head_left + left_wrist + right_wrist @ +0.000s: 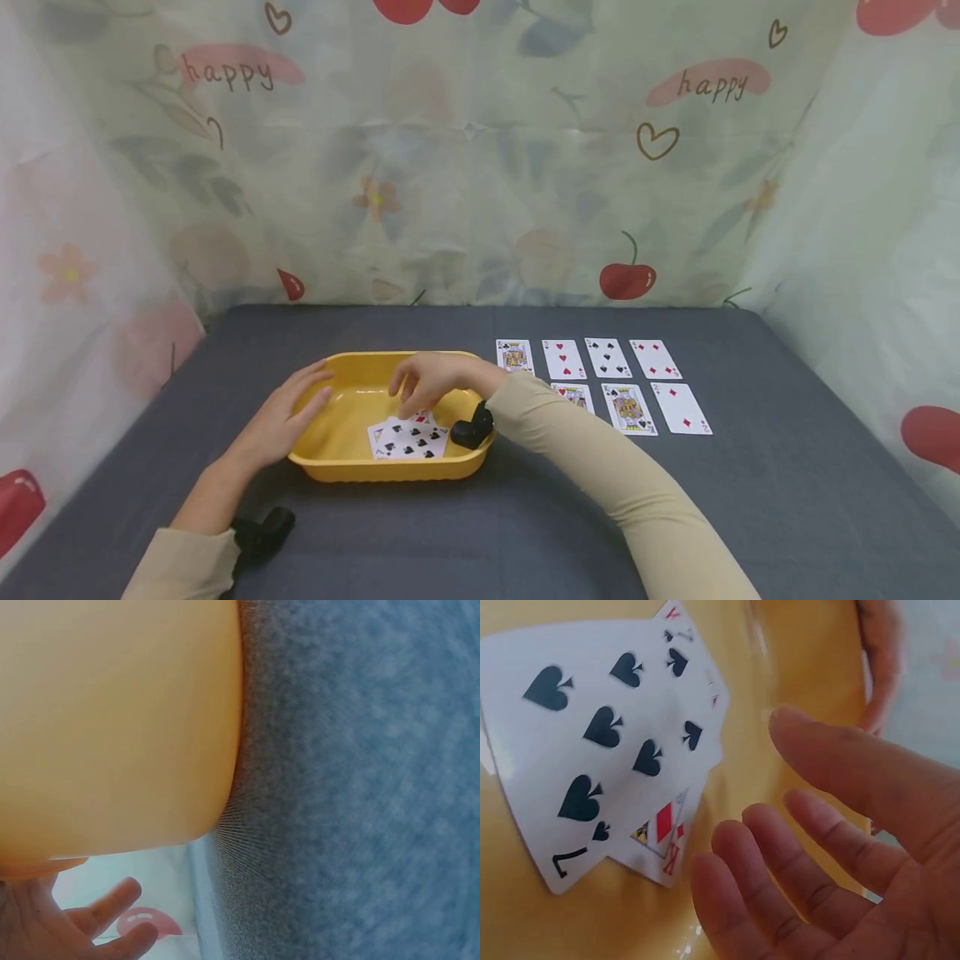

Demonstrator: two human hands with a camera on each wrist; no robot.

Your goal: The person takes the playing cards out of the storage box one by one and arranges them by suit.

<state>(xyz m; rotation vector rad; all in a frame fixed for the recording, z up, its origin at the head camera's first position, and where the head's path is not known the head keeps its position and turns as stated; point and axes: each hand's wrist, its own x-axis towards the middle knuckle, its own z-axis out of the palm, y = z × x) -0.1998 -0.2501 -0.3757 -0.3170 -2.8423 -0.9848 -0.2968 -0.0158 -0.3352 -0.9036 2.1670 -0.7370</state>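
Note:
A yellow tray [352, 471] stands on the dark cloth. Inside it, the seven of spades [604, 742] lies over other playing cards, one a king of diamonds [667, 866] whose corner shows. My right hand [435, 379] hovers over these cards. Its thumb and fingers are apart with nothing between them, as the right wrist view shows. At the tray's left rim is my left hand [281, 417], its fingers extended and the thumb over the tray's inside. In the left wrist view the tray's outer wall hides part of that hand.
Right of the tray, several cards lie face up in two rows, among them the three of hearts [562, 360], a spade card [607, 358], a king [628, 408] and a diamond card [681, 408]. My right sleeve partly covers the nearer row. A patterned curtain [465, 167] hangs behind the table.

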